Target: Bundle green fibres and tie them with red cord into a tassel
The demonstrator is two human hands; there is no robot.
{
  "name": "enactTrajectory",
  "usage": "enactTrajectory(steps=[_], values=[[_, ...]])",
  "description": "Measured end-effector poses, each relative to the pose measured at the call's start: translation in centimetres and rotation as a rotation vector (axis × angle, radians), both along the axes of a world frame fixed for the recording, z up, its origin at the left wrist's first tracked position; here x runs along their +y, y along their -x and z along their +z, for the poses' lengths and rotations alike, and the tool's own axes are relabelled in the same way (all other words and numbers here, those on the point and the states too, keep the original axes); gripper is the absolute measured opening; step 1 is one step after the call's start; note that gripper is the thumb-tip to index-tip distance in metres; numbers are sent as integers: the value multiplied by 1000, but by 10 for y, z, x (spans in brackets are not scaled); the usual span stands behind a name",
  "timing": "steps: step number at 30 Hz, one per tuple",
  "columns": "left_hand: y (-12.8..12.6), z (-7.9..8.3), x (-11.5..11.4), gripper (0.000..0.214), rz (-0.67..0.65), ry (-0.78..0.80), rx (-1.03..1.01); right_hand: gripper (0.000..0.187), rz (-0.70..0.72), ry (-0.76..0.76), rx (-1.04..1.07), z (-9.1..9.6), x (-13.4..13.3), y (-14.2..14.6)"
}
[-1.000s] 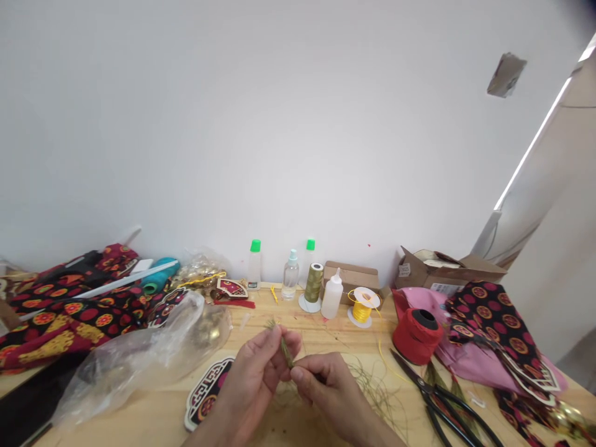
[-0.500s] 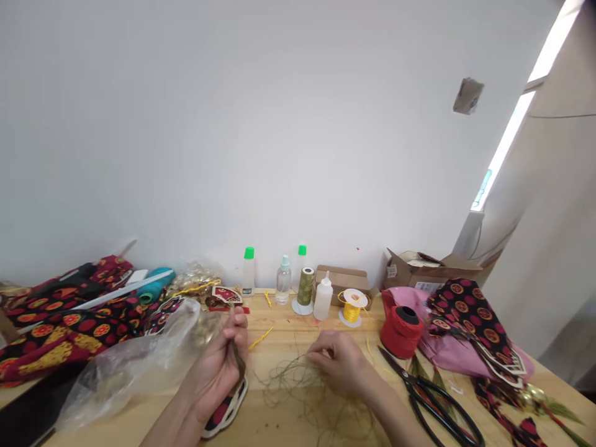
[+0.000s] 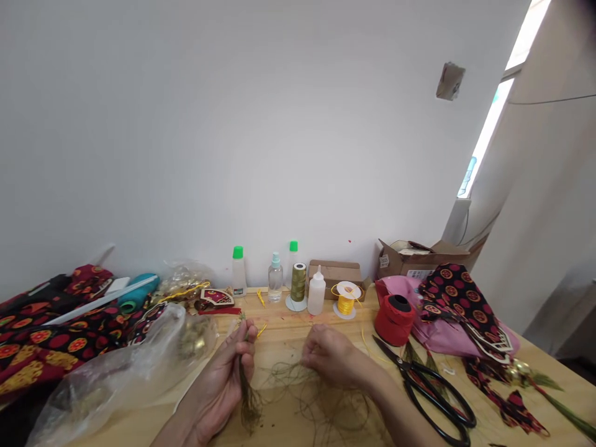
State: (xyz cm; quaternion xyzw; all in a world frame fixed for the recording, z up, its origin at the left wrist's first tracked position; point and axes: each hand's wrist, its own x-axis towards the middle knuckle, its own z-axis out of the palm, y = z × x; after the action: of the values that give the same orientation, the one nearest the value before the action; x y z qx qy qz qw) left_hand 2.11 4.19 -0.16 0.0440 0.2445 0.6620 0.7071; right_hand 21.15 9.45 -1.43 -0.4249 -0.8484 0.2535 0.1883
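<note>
My left hand (image 3: 231, 372) is closed around an olive-green thread tassel (image 3: 249, 403). Its short top pokes out above the thumb, and the loose strands hang below the fingers. To the right, my right hand (image 3: 333, 357) is pinched at the edge of a tangle of thin green thread (image 3: 321, 403), which spreads over the wooden table between and below both hands. The fingertips seem to grip a strand of it, though the fingers partly hide this. Black-handled scissors (image 3: 433, 391) lie open-bladed beside my right forearm.
Behind the hands stand a green thread spool (image 3: 298, 284), a white squeeze bottle (image 3: 316, 295), a yellow cord spool (image 3: 346, 301) and a red thread cone (image 3: 395, 320). Patterned fabric (image 3: 60, 323) and a plastic bag (image 3: 121, 379) lie left; pink cloth (image 3: 428, 326) and a cardboard box (image 3: 419, 257) are right.
My left hand has turned, and the tassel's strands now hang down in full view. My right hand stays near the tangled thread. The whole view has shifted slightly.
</note>
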Motion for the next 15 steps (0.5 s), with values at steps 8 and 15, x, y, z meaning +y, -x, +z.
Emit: enactTrajectory(steps=[8,15], values=[[-6,3,-1,25,-43,51,31,10,56,260,-61,7,12,-47],[-7,2,-2,26,-51,73,109,18,-1,286,-103,9,15,-73]])
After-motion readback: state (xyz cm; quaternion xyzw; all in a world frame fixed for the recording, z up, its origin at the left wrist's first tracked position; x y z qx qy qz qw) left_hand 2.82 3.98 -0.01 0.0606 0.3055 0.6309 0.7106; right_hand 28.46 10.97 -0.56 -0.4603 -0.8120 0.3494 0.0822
